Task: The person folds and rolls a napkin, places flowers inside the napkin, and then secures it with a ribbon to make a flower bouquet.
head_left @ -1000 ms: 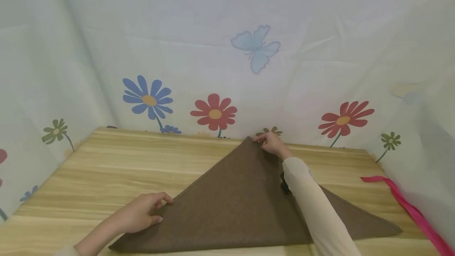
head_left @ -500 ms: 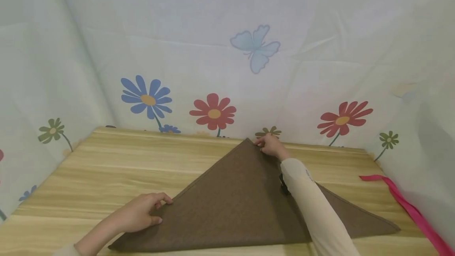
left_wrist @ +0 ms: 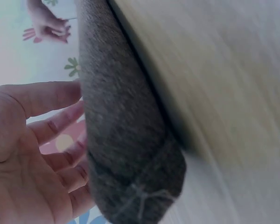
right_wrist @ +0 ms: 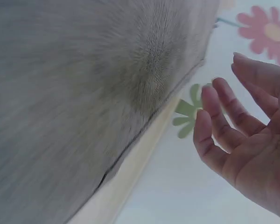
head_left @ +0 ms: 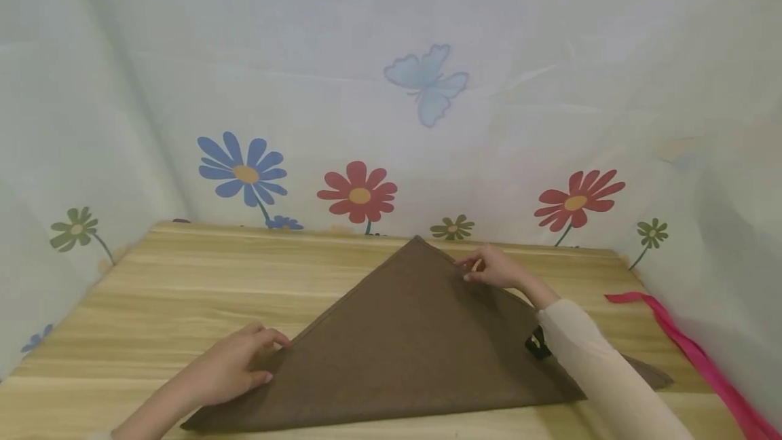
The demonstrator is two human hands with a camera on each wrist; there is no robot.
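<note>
A brown cloth (head_left: 385,338), folded into a large triangle, lies on the wooden table with its peak near the back edge. My left hand (head_left: 226,367) rests along its left slanting edge, fingers relaxed. The left wrist view shows the thick folded corner of the cloth (left_wrist: 126,102) with loose pale threads, beside my spread left fingers. Over the right slanting edge, a little below the peak, hovers my right hand (head_left: 497,269). Its fingers are loosely bent with nothing between them in the right wrist view, apart from the cloth's stitched edge (right_wrist: 144,126). My right forearm hides part of the right corner.
A pink ribbon (head_left: 690,352) runs along the right side of the table (head_left: 201,277). A white curtain (head_left: 293,87) printed with flowers and butterflies closes off the back and both sides. A black strap (head_left: 537,343) sits at my right sleeve.
My right hand has left the cloth's peak and moved right and slightly down along the edge. The left hand keeps its place on the cloth. The head view has turned slightly right.
</note>
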